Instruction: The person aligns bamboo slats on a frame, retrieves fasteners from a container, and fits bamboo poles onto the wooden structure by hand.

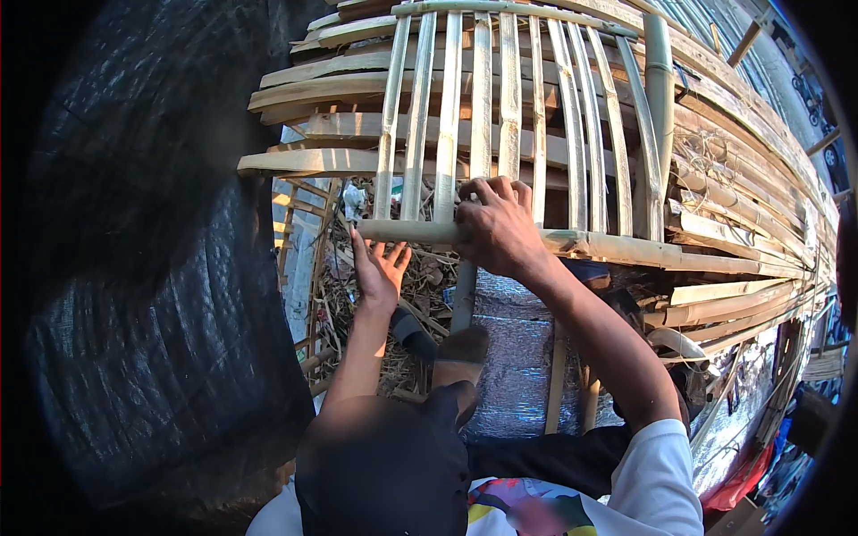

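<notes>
Slatted panel: a ladder-like frame of pale bamboo slats in the upper middle of the view, over a stack of split strips.

Near pole: a round rail across the slats' lower ends, on the side towards the person; it appears to keep the slats spaced and in line.

Far pole: a thinner rail across the slats' upper ends, likely there for the same reason.

Right hand: the right hand, back upward, is closed over the near pole, fingers curled beside the slats. This grip seems meant to steady the rail; the fingertips are partly hidden.

Left hand: the left hand is open, palm up, fingers spread under the pole's left end, thumb raised beside its tip. It looks placed to support or feel that end; how firmly it touches, I cannot tell.

Thick bamboo: a stout length runs along the right side of the slats.

Right side: long strips narrow together into a bundle.

Below: dry litter beside shiny silver sheeting.

Left side: dark, wrinkled sheeting.
</notes>
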`<action>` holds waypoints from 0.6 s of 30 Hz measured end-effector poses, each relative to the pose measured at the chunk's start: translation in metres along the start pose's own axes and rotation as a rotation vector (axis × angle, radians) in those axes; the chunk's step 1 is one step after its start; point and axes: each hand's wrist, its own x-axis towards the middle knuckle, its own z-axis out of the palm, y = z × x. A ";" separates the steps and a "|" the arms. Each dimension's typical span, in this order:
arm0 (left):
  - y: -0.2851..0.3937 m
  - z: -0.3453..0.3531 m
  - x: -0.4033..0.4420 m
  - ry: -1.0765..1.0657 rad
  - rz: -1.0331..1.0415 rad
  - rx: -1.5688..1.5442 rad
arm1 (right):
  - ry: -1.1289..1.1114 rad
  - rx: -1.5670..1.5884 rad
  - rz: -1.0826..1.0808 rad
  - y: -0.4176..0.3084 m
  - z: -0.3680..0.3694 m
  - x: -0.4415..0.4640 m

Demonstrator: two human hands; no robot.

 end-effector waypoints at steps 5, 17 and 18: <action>-0.001 0.026 0.000 -0.288 -0.030 0.009 | -0.030 -0.027 0.089 -0.017 0.010 0.024; -0.023 0.018 0.022 -0.299 -0.031 0.019 | 0.265 0.249 0.187 -0.023 0.004 -0.043; -0.025 0.012 0.024 -0.317 -0.052 0.066 | 0.278 0.324 0.234 -0.019 0.000 -0.058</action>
